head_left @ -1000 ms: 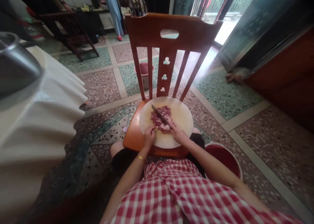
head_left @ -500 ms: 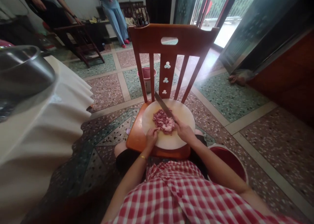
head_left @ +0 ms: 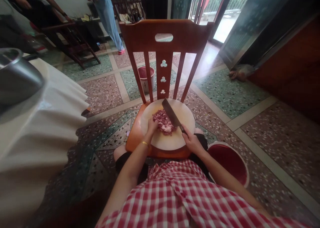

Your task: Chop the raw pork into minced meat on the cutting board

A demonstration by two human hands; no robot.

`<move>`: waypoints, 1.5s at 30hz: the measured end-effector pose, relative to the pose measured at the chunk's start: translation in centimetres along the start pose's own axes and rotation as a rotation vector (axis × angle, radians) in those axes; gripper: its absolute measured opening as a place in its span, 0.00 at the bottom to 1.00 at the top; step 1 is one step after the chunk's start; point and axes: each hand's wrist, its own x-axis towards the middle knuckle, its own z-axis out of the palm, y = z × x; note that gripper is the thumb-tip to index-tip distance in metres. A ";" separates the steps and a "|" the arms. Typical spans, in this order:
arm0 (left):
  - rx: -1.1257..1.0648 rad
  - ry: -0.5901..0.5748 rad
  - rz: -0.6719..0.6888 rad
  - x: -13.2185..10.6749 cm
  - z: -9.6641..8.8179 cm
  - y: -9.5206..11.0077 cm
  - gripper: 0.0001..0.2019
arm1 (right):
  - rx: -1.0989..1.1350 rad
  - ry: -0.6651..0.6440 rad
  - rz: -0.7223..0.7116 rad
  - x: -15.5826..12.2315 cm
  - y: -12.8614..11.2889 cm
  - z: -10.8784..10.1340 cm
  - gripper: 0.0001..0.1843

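A round pale chopping board (head_left: pixel 183 114) lies on the seat of a wooden chair (head_left: pixel 166 41) in front of me. A heap of chopped pink meat (head_left: pixel 163 121) sits in its middle. My right hand (head_left: pixel 192 142) is closed round the handle of a cleaver (head_left: pixel 171 112), whose blade slants over the right side of the meat. My left hand (head_left: pixel 151 125) rests at the left edge of the heap, fingers curled against the meat. A gold bangle is on my left wrist.
A red bucket (head_left: pixel 228 161) stands on the floor by my right knee. A small pink bucket (head_left: pixel 145 76) sits behind the chair. At the left is a table with a white cloth (head_left: pixel 42 121) and a metal bowl (head_left: pixel 17 78). People stand at the back left.
The cleaver has swung to the right side of the meat with its blade face showing. My left hand has moved up along the left side of the heap. The view shifted slightly.
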 end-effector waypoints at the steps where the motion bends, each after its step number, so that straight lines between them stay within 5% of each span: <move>1: 0.029 -0.034 0.057 0.3 0.5 0.5 0.14 | 0.034 0.013 0.039 -0.8 0.3 -0.2 0.28; 7: 0.370 -0.275 0.547 -3.3 1.2 1.9 0.19 | 0.158 0.075 0.186 -3.1 2.5 -0.5 0.29; 11: 0.617 -0.405 0.775 -4.4 0.7 2.5 0.11 | 0.202 0.048 0.186 -2.8 2.4 0.2 0.29; 18: 0.640 -0.259 0.432 3.3 0.1 3.6 0.08 | 0.209 0.075 0.137 -1.6 1.4 0.3 0.29; 22: 0.613 -0.118 0.148 4.9 -0.9 2.6 0.10 | 0.187 0.106 0.073 -1.2 1.4 0.4 0.28; 25: 0.514 -0.120 -0.002 3.9 -1.1 1.4 0.10 | 0.153 0.106 -0.015 -0.5 0.0 0.1 0.27; 31: 0.058 0.028 -0.019 -1.0 -1.1 -1.1 0.10 | -0.051 0.216 -0.333 2.2 -4.3 -0.4 0.27; 38: 0.010 0.093 0.174 -6.1 -0.5 -2.7 0.10 | -0.482 -0.247 -0.021 3.7 -2.8 3.0 0.28; 43: -0.047 0.126 0.223 -6.6 -0.4 -2.7 0.10 | -0.362 -0.013 -0.232 3.3 -4.1 2.0 0.26; 45: -0.044 0.149 0.213 -6.6 -0.4 -2.8 0.10 | -0.388 -0.044 -0.195 3.3 -3.6 2.1 0.27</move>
